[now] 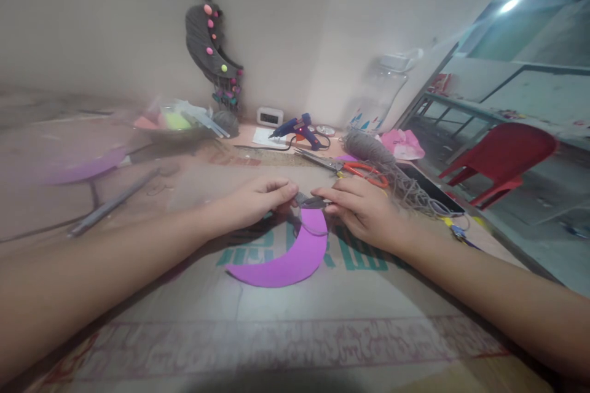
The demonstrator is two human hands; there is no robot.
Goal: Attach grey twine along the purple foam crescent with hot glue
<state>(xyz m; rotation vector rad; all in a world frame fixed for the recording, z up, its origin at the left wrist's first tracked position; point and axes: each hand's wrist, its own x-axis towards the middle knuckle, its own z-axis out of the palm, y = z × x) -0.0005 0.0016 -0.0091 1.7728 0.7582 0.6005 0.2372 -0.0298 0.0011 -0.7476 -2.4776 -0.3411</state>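
Observation:
A flat purple crescent (pixel 295 264), perhaps of foam or card, lies in front of me, its wide curve to the right and its bare point at lower left. Grey yarn (pixel 313 202) is wound around its upper end, and a loose loop crosses the purple below. My left hand (pixel 267 202) pinches the wrapped upper end from the left, fingers closed. On the other side, the closed fingers of my right hand (pixel 359 206) grip the yarn close to the crescent. The fingertips partly hide the wrapped part.
Orange-handled scissors (pixel 364 171), a grey yarn cone (pixel 369 146) and a dark flat device (pixel 431 187) lie beyond my right hand. Further back are a blue glue gun (pixel 299 129), a clear bottle (pixel 380 92) and a small clock (pixel 270 116). A decorated grey crescent (pixel 200 43) hangs on the wall.

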